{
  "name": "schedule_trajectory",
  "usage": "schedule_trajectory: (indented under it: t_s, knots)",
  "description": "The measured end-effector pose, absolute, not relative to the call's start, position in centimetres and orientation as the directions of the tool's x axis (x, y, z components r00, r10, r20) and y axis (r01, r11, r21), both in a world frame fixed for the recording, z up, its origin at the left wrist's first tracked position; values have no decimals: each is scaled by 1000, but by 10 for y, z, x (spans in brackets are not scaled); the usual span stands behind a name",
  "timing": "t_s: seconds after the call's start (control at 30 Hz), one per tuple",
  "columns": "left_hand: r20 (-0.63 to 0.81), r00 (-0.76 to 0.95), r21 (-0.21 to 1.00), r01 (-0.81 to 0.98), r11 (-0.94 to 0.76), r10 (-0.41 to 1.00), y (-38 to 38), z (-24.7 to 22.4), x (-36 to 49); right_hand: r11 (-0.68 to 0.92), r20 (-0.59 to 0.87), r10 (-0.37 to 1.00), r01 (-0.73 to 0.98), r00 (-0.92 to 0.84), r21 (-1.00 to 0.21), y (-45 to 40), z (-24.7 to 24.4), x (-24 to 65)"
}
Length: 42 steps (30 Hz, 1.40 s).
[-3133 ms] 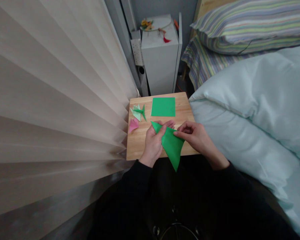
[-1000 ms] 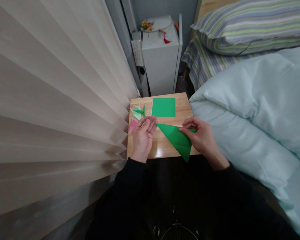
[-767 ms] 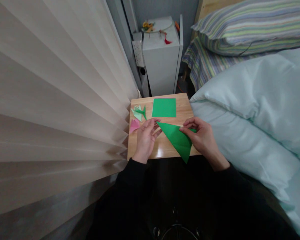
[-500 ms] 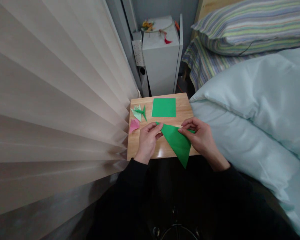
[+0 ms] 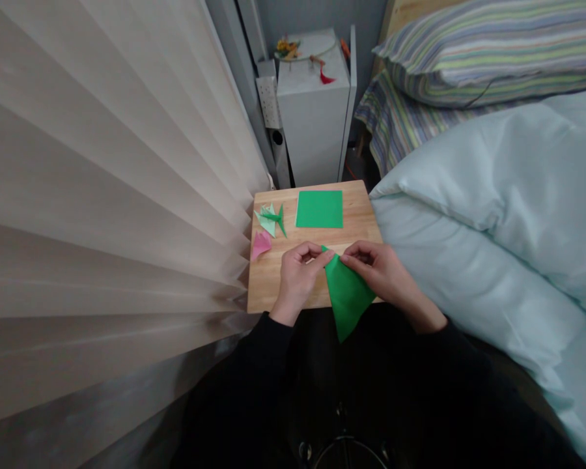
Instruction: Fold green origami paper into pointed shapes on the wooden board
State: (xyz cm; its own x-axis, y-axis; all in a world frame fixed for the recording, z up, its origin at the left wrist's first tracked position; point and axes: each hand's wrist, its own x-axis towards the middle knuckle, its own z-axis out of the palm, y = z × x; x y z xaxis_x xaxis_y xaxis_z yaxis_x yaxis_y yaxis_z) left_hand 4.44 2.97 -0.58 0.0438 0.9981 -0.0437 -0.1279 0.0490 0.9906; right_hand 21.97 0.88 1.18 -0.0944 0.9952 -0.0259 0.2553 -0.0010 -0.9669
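A folded sheet of green origami paper [image 5: 348, 294] hangs between my hands, its lower point dropping past the front edge of the small wooden table [image 5: 268, 286]. My left hand [image 5: 300, 273] pinches the paper's upper left corner between thumb and fingers. Close beside it, my right hand [image 5: 378, 270] grips the upper edge, thumb in front; the fingers behind the paper are partly hidden. Beyond my hands lies a flat green square of paper [image 5: 320, 209]. Folded paper pieces sit at the table's left: a light and dark green one [image 5: 271, 219] and a pink one [image 5: 261, 244].
A pleated curtain [image 5: 127, 195] borders the table's left side. On the right, a bed with a pale blue quilt [image 5: 469, 260] and striped pillow [image 5: 508, 52] comes up against it. Behind stands a white cabinet [image 5: 312, 130] with small ornaments on top.
My hands have come closer together along the paper's upper edge, the right one moving left. The paper has turned, and its lower point has swung left and down.
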Motion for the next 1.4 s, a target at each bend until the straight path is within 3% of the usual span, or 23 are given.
schedule_trajectory:
  t_s: [0.2,0.3,0.63,0.8,1.13,1.4]
  knots:
    - [-211,161,883,-393,258,964,27,2,44,42,0,990,299,-139,-953,8,14,221]
    - [-223,250,832,-455,318,942,26,7,42,35,-9,991,313,-137,-949,7,16,222]
    - [-213,339,849,-400,346,916,28,3,37,40,8,993,275,-116,-961,10,16,224]
    - [-227,323,846,-403,350,919,30,0,37,74,54,994,231,-95,-970,11,12,224]
    - [-232,319,846,-401,353,919,30,2,37,30,-3,993,278,-118,-960,11,14,226]
    - [-241,311,842,-403,357,919,30,4,38,13,-4,997,212,-78,-977,11,13,225]
